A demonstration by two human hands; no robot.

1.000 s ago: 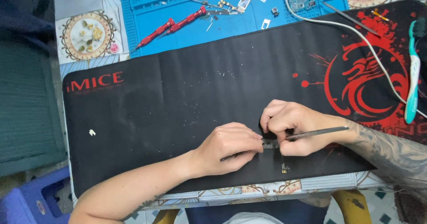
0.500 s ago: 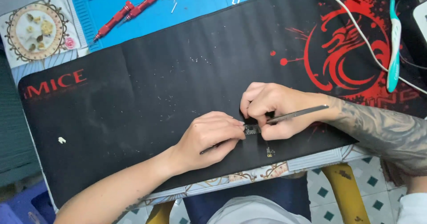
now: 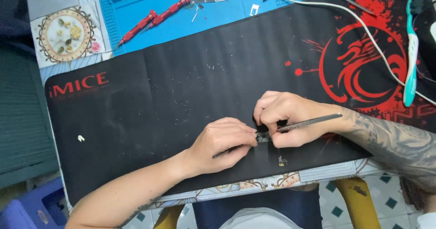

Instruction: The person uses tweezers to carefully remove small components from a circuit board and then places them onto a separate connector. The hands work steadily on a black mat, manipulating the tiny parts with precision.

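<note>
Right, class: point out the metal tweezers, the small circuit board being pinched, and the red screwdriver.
metal tweezers [image 3: 313, 120], head view, middle of the shaft sticking out of the right hand.
small circuit board [image 3: 263, 137], head view, dark strip showing between both hands.
red screwdriver [image 3: 152, 18], head view, middle of its handle.

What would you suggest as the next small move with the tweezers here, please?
Probably ease the tweezers tip onto the small dark part, since the left hand pins it to the black mat and the right hand holds the tool beside it.
</note>
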